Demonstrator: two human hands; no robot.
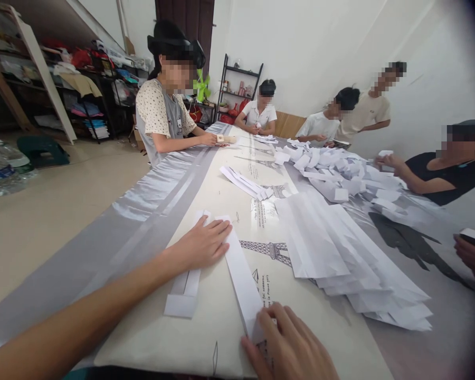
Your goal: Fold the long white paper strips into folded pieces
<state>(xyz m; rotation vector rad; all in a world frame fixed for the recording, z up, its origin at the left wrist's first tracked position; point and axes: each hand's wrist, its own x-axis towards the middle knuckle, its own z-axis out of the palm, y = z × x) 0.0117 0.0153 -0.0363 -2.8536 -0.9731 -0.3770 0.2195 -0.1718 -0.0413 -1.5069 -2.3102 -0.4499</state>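
A long folded white paper strip (239, 269) lies slanting across the cream table cover in front of me. My left hand (203, 243) rests flat with fingers stretched over the strip's far end. Under that same hand lies a second white folded strip (182, 295), its near end showing to the left. At the near end of the long strip, my right hand (295, 343) has bent fingers and the thumb closed about the paper; the fingertips partly cover it. Several more folded strips (245, 183) lie together farther up the table.
A fanned stack of white paper sheets (340, 258) lies to my right, with a heap of folded white pieces (332, 169) behind it. Several people sit around the table (114, 237). One person (170, 116) handles a pale block at the left edge. Shelves (87, 89) stand far left.
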